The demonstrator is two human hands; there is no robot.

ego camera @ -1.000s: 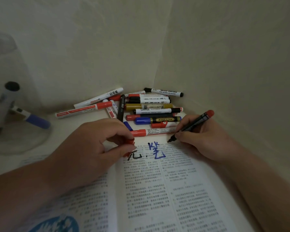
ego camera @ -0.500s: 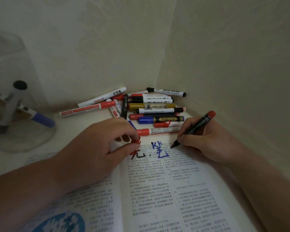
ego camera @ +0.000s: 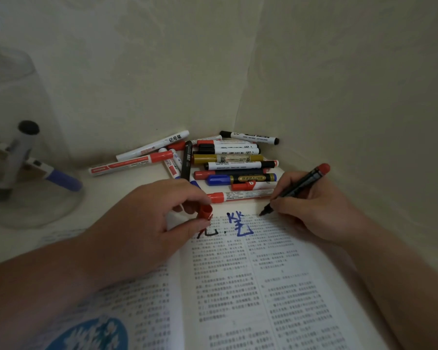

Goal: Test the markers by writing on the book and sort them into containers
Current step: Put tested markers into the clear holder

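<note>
An open book (ego camera: 238,286) of printed text lies in front of me, with black and blue handwritten marks (ego camera: 238,224) at the top of its right page. My right hand (ego camera: 311,208) grips a black marker with a red end (ego camera: 299,186), tip down on the page's top margin. Between thumb and fingers my left hand (ego camera: 147,218) pinches the marker's red cap (ego camera: 205,212) just left of the writing. A pile of red, black, blue and gold markers (ego camera: 228,162) lies in the corner beyond the book.
A clear glass container (ego camera: 23,152) at the left holds a black-capped marker (ego camera: 18,152) and a purple-capped one (ego camera: 58,178). Walls close in behind and to the right, meeting behind the pile. A blue picture (ego camera: 91,334) shows on the book's left page.
My right hand has brought the marker tip down onto the top margin to the right of the blue mark. My left hand has turned the red cap into clearer view.
</note>
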